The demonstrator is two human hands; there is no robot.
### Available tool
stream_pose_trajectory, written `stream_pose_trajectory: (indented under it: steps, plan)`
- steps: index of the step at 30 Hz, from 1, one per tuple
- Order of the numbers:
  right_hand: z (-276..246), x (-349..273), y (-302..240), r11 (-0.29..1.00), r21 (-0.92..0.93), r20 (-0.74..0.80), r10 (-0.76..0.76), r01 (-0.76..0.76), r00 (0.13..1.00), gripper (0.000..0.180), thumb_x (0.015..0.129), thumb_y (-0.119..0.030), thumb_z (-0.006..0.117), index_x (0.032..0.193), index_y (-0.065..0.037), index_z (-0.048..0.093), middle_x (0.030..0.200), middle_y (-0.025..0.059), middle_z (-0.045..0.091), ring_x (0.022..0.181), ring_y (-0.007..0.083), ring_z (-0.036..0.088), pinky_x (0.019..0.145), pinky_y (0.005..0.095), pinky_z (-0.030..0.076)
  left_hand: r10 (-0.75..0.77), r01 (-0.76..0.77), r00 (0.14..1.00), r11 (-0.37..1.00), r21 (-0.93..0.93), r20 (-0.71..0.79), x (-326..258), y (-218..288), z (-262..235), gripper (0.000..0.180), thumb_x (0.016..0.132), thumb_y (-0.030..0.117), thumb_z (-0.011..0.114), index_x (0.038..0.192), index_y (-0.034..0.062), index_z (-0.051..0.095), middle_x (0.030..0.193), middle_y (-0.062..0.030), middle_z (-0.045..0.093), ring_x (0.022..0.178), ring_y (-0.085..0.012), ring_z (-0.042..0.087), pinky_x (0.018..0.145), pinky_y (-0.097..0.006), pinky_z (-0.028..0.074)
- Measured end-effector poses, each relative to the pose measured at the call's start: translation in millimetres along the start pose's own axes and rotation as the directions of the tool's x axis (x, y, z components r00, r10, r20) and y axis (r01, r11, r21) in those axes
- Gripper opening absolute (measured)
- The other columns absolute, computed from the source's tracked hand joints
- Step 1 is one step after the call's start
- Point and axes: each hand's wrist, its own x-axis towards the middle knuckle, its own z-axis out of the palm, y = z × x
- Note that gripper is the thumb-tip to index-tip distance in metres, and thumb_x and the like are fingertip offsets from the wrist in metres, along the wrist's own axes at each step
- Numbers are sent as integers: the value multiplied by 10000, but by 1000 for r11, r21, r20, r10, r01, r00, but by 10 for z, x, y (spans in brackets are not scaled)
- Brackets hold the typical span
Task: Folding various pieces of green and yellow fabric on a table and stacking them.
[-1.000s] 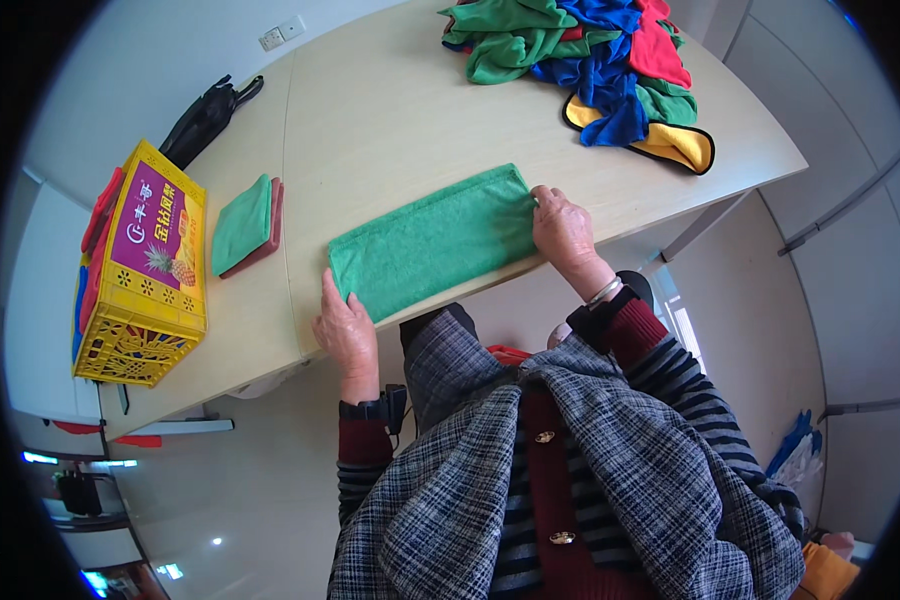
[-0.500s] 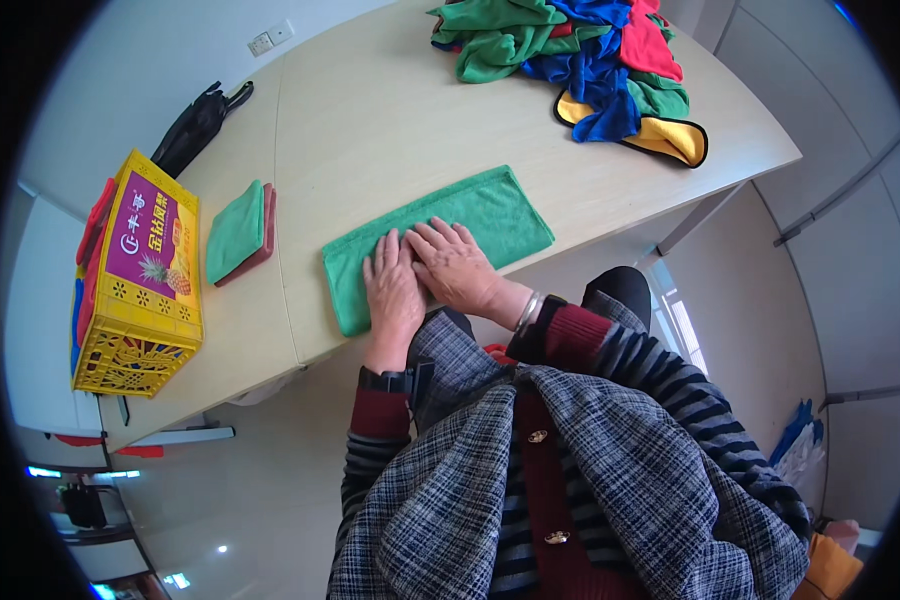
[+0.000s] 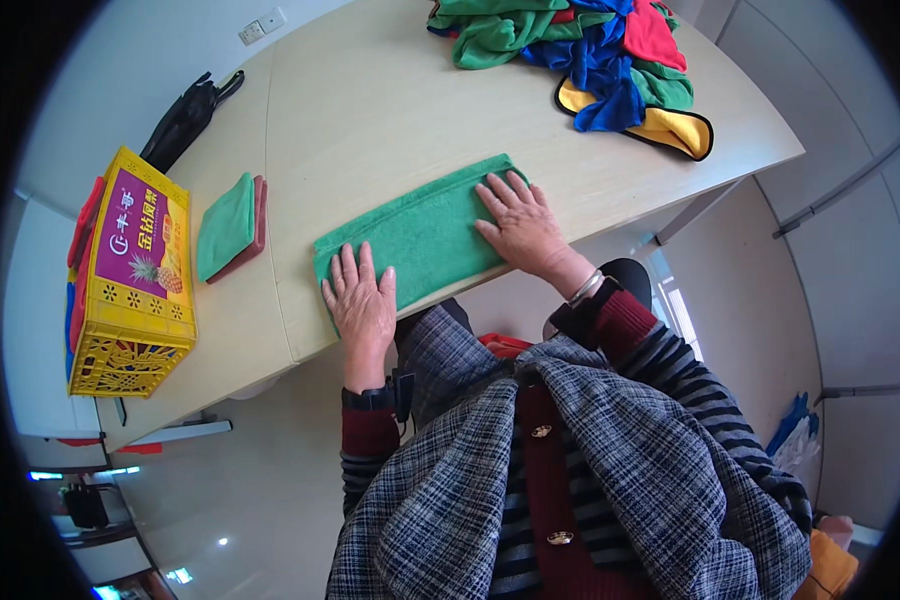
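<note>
Pale wood surface point(image 3: 370, 110), seam running across its left part. Far right on it: loose heap of cloths point(image 3: 595, 62), green, blue and red, with a black-edged yellow cloth point(image 3: 678, 130) poking out on the near side. Left end: yellow crate point(image 3: 135, 355), openwork lower part, purple panel with a pineapple picture; red and blue fabric shows along its left side. Green cloth point(image 3: 430, 235), folded to a long flat strip, lies slantwise at the near edge of the surface, in front of the person. Black elongated item point(image 3: 182, 122) with strap loop lies beyond the crate; kind unclear. Just right of the crate: small folded green cloth point(image 3: 227, 228) on top of a reddish-brown one point(image 3: 258, 225). Left hand point(image 3: 363, 300) flat, fingers spread, on the strip's left end. Right hand point(image 3: 523, 228) same, palm down near its right end. Neither grips anything. Dark band point(image 3: 368, 398) on left wrist, silvery bracelet point(image 3: 584, 288) on right.
</note>
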Motion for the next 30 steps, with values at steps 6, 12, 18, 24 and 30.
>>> stream_pose_trajectory:
  steps: [6,12,18,24,30]
  plan:
    - [-216,91,213,986,80,41,145,-148,989,564,996,-418,509,1461,-102,468,1544,139,410,1448,363,337,1191,518,251,-81,81,997,996,-29,-18,2,-155,-62,608,1042,442,406,1534,88,360,1606,-169,306,1496,-347,240,1210,-542,167]
    - [-62,34,-42,1000,8,-108,23,-22,994,546,991,-401,524,1445,-101,482,1535,139,421,1435,367,357,1176,520,270,136,-136,991,990,-20,-4,85,300,-195,586,1031,412,447,1518,91,388,1591,-168,333,1485,-340,272,1204,-541,190]
    - [51,55,-80,1000,11,-46,8,-8,999,570,995,-430,505,1462,-107,469,1541,131,417,1446,358,341,1170,531,263,346,-339,934,937,-85,84,-20,584,-126,570,1025,413,459,1522,143,396,1605,-142,314,1482,-334,280,1205,-557,169]
    - [19,150,-2,999,-41,-30,-19,18,999,584,995,-447,497,1469,-107,463,1548,130,407,1448,355,336,1175,537,251,101,-99,994,994,-44,34,101,63,-48,572,1022,415,465,1531,164,387,1616,-123,299,1488,-323,268,1209,-559,145]
    - [-20,293,-97,993,0,-12,-119,119,993,578,983,-436,522,1452,-102,478,1523,139,436,1441,362,343,1179,534,253,95,-95,995,995,-1,-38,341,-135,-59,569,1007,445,482,1493,153,446,1592,-126,352,1474,-308,303,1191,-574,186]
